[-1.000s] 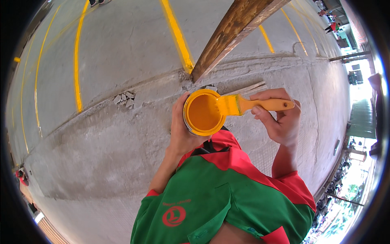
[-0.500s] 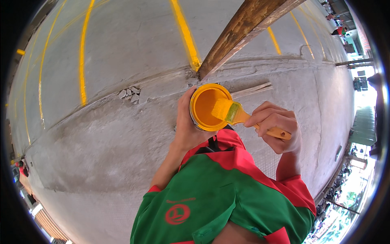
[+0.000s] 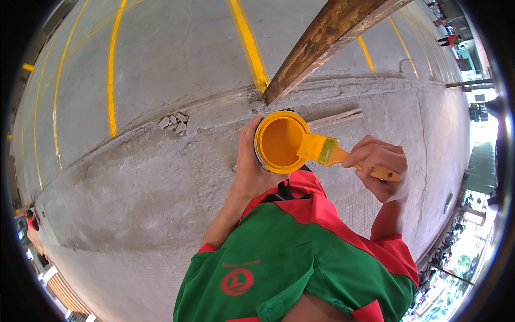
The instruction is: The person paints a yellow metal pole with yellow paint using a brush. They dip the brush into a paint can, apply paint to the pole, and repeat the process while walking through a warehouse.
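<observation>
My left hand is wrapped round the left side of a paint can, holding it up in front of my chest. Orange-yellow paint shows inside, and its rim is coated in the same colour. In my right hand is a flat paintbrush, gripped by its wooden handle between thumb and fingers. The yellow-coated bristles point left and lie at the can's right rim, overlapping it in view; whether they touch it I cannot tell.
A rusty brown post rises just beyond the can, beside the end of a yellow floor line. Broken concrete pieces lie at a raised floor seam. Wooden strips rest behind the can. Far right, a person stands.
My right hand has drawn the brush to the right, from over the can's mouth to its right rim. The can sits slightly further right in view.
</observation>
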### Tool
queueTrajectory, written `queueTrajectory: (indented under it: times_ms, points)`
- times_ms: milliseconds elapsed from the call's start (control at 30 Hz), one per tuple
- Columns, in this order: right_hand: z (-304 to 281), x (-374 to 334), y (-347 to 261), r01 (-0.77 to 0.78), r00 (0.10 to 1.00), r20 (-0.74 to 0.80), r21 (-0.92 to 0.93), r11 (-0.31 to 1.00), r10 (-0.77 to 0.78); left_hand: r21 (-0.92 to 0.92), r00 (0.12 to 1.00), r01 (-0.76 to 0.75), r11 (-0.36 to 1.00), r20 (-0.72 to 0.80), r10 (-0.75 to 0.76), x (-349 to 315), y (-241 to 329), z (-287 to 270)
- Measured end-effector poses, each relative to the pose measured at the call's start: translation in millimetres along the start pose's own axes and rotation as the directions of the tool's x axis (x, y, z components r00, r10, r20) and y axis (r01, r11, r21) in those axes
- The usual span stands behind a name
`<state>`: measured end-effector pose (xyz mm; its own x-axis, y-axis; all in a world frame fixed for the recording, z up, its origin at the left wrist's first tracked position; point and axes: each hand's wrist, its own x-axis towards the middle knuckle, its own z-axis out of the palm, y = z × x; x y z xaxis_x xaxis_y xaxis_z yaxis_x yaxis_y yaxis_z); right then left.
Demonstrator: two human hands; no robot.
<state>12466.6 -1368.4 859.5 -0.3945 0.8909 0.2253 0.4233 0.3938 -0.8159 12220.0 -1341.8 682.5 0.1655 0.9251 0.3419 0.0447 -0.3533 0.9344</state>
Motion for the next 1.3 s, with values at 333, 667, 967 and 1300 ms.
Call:
queueTrajectory:
  times_ms: [333,667,967,1300]
  points:
    - [16,-1,8,0.043,0.968,-0.248,0.273,0.961,0.027,-0.245,0.997,0.074,0.967,-0.008,-0.078,3,-2,6]
    - [27,2,31,0.002,0.994,-0.105,0.136,0.991,0.012,0.042,0.998,0.059,0.997,-0.003,-0.059,6,5,-16]
    - [26,-5,39,0.032,0.971,-0.236,0.258,0.966,0.031,0.052,0.994,0.082,0.995,0.065,-0.086,14,0,-22]
    - [18,-3,105,0.286,0.748,-0.652,0.484,0.827,0.123,-0.121,0.977,0.054,0.991,0.209,-0.028,103,-20,11]
